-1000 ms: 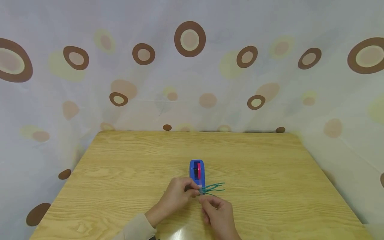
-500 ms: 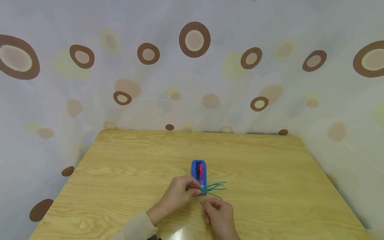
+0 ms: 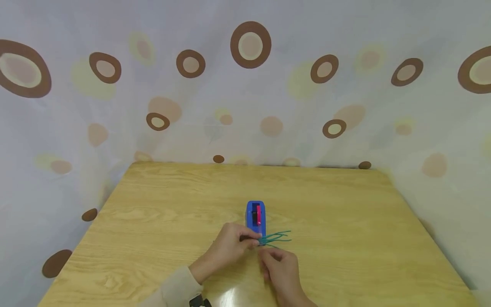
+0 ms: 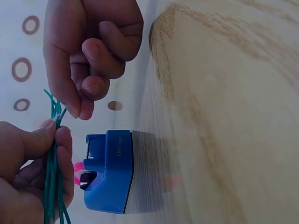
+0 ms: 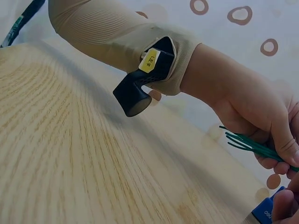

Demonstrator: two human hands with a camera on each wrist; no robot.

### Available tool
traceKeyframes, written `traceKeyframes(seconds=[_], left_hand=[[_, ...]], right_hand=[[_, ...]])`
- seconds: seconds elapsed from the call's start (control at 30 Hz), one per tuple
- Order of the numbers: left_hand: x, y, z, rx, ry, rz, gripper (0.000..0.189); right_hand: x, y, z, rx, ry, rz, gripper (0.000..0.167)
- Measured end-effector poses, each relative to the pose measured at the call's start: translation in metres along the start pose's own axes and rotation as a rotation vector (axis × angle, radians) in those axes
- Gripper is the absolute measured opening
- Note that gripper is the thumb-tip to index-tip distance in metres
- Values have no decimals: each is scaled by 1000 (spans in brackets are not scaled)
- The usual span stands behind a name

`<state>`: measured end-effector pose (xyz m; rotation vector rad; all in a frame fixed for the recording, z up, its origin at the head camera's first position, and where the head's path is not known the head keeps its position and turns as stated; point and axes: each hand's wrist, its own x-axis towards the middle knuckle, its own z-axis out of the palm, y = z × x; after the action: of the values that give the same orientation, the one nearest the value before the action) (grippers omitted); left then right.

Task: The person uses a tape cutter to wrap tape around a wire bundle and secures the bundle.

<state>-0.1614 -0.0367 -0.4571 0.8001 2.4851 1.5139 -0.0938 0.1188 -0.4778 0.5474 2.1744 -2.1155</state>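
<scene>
My left hand (image 3: 230, 245) pinches a bundle of thin green wires (image 4: 52, 182) between thumb and fingers, the ends fanning out to the right in the head view. Just beyond them stands a blue tape dispenser (image 4: 112, 172) with a pink-cored roll (image 3: 258, 215). The bundle overlaps the dispenser's near end in the head view. A pale bit of clear tape (image 4: 58, 116) shows on the wires by my left fingertips. My right hand (image 3: 283, 270) is close below the wires, thumb and index finger pinched together; the tape's end is hidden between them.
The wooden table (image 3: 172, 200) runs back to a patterned curtain (image 3: 276, 98) that stands behind and along both sides. A black wrist device (image 5: 161, 60) is strapped over the left sleeve (image 5: 107, 32).
The head view has shifted slightly. Both hands stay almost in place, my left still gripping the wires. The pale strip between dispenser and right fingertips shows less clearly, and the lowest wire end sits higher.
</scene>
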Motion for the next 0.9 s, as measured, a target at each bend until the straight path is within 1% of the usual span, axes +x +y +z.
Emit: traceKeyframes(seconds=[0.07, 0.17, 0.43, 0.57, 0.73, 0.9], left_hand=[[1, 0, 0, 6, -3, 5, 14], [2, 0, -1, 16, -12, 17, 14], [0, 4, -3, 54, -65, 37, 13], [0, 4, -4, 49, -75, 51, 13], [0, 2, -5, 41, -84, 68, 16], [0, 1, -5, 61, -90, 88, 19]], right_hand=[[2, 0, 2, -2, 18, -21, 21], [4, -1, 4, 2, 31, -32, 22], [7, 3, 7, 42, 47, -24, 20], [9, 4, 7, 58, 55, -28, 21], [7, 4, 8, 46, 50, -46, 19], [5, 2, 7, 40, 48, -71, 18]])
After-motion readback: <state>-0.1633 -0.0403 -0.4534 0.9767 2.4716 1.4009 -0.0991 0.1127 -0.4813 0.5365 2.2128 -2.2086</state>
